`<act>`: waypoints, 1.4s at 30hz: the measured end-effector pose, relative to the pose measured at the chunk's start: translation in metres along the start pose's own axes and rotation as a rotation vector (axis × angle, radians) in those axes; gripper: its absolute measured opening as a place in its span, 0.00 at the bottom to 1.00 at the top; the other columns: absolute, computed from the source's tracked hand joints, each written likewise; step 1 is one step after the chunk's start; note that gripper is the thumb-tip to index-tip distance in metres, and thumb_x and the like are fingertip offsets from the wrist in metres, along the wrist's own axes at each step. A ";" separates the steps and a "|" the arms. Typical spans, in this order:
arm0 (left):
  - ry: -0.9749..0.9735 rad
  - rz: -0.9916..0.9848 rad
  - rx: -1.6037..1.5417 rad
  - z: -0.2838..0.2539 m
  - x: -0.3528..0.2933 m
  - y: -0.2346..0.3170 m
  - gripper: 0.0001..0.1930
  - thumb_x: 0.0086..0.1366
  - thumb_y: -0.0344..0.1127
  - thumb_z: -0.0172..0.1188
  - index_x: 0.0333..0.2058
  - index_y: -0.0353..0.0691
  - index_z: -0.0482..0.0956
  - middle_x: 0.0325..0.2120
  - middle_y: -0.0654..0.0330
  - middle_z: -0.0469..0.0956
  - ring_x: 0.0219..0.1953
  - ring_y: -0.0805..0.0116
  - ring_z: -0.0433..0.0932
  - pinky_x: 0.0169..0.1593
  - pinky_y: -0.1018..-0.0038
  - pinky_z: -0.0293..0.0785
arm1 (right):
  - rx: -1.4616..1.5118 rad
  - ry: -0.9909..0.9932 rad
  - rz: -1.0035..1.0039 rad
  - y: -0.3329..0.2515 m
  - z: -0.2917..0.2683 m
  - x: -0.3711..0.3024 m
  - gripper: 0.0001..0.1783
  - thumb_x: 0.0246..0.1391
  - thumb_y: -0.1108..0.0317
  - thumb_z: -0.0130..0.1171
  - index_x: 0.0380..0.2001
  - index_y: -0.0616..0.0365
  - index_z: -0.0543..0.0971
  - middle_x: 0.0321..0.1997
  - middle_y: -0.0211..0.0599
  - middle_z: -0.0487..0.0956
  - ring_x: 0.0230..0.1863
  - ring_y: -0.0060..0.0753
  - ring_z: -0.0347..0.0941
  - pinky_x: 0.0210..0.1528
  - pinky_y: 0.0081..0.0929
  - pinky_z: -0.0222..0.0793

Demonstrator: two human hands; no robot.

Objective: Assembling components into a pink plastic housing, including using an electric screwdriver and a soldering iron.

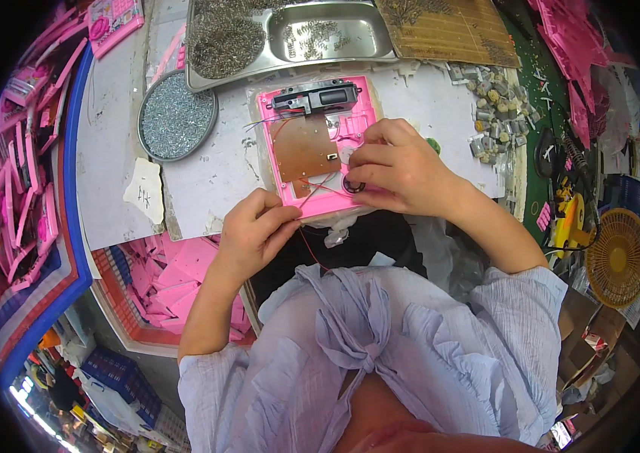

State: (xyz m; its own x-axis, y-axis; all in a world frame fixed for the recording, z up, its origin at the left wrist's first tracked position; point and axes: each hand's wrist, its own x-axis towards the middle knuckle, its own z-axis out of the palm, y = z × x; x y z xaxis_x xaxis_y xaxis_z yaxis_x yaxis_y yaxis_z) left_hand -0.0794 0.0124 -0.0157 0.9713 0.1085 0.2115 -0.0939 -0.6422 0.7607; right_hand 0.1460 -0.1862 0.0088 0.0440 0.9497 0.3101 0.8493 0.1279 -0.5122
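A pink plastic casing (pixel 323 203) lies before me with its inside up. It holds a brown circuit board (pixel 303 147) and a black battery-box-like part (pixel 315 98) at its far end. My left hand (pixel 253 228) is closed at the near left corner, its thumb and forefinger pinching a thin wire (pixel 309 198). A red strand hangs below those fingertips. My right hand (pixel 403 167) is closed over the casing's right side, fingers gripping a small round black part (pixel 352 184), perhaps a speaker. Its fingers partly hide that part.
A dish of silvery screws (pixel 176 115) stands left of the casing. Beyond lies a metal tray (pixel 377 32) with small metal pieces. Small motors (pixel 495 113) cluster at right. Pink parts fill a crate (pixel 176 275) below left and a blue-edged bin (pixel 71 204). A yellow-brown fan (pixel 618 258) is far right.
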 end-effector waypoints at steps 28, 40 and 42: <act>-0.333 -0.076 0.174 -0.070 0.148 0.011 0.08 0.60 0.34 0.67 0.36 0.38 0.82 0.32 0.55 0.80 0.37 0.52 0.80 0.40 0.61 0.77 | -0.440 -0.140 0.837 0.072 -0.068 -0.026 0.12 0.50 0.60 0.63 0.30 0.59 0.82 0.30 0.47 0.83 0.34 0.52 0.81 0.40 0.47 0.76; -0.259 -0.032 0.930 -0.047 0.259 -0.045 0.08 0.59 0.36 0.62 0.31 0.38 0.84 0.33 0.49 0.83 0.39 0.47 0.82 0.46 0.55 0.76 | -0.366 0.023 0.859 0.070 -0.049 -0.020 0.15 0.47 0.63 0.65 0.34 0.63 0.76 0.34 0.51 0.81 0.38 0.57 0.79 0.41 0.49 0.76; -0.360 0.001 0.995 -0.043 0.255 -0.038 0.08 0.59 0.37 0.62 0.31 0.39 0.85 0.34 0.50 0.84 0.39 0.49 0.82 0.45 0.54 0.76 | -0.344 0.056 0.861 0.067 -0.055 -0.021 0.16 0.47 0.63 0.65 0.34 0.63 0.75 0.33 0.52 0.81 0.38 0.58 0.79 0.41 0.50 0.75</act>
State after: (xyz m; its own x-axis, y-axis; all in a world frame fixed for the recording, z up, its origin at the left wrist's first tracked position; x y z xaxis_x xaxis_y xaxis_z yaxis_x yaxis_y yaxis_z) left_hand 0.1623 0.0968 0.0353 0.9941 -0.0194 -0.1067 -0.0323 -0.9923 -0.1198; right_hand 0.2309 -0.2130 0.0118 0.7499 0.6611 -0.0239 0.6204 -0.7155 -0.3212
